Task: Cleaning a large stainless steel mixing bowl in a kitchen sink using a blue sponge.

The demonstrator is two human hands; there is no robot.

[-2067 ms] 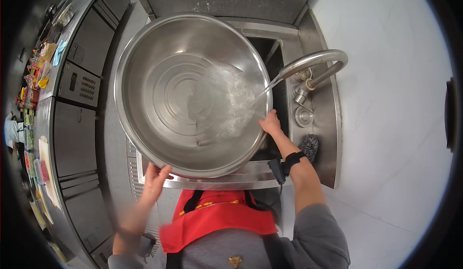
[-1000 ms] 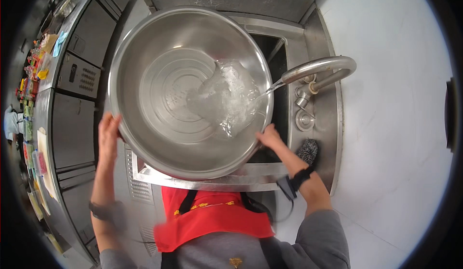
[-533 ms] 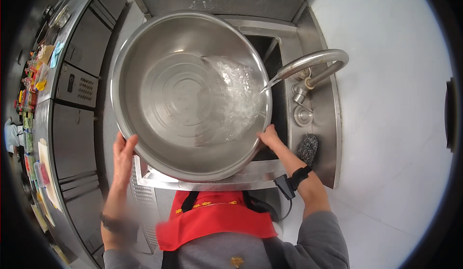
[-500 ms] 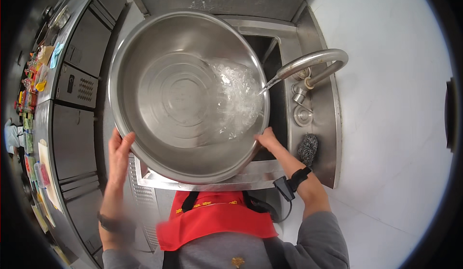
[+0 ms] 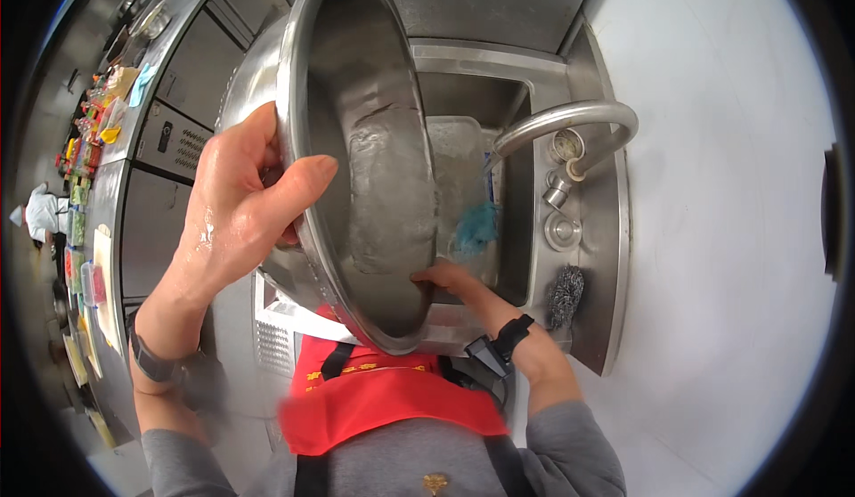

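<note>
A large steel basin (image 5: 378,167) is steeply tilted over the sink, its left side raised and its right side low. My left hand (image 5: 245,190) is closed on the raised left rim, the thumb inside and the fingers outside; wet drops shine on the wrist. At the lower right rim, my right hand (image 5: 445,276) grips with the thumb on top, its other fingers partly hidden. Water lies in the basin along its low side. Beneath the curved faucet (image 5: 565,123) is the steel sink (image 5: 512,256), holding a translucent tub (image 5: 459,145) and a blue-green mesh scrubber (image 5: 476,228).
A grey steel-wool scourer (image 5: 566,297) and a round strainer (image 5: 563,230) lie on the ledge right of the sink. A white wall (image 5: 712,185) rises beyond. Along the left runs a counter (image 5: 109,199) with food containers; a person in white (image 5: 43,214) stands past it.
My left hand has lifted the left side of the basin, tipping it from nearly level to steep. My right hand has moved left with the low rim, uncovering the tub and blue-green scrubber.
</note>
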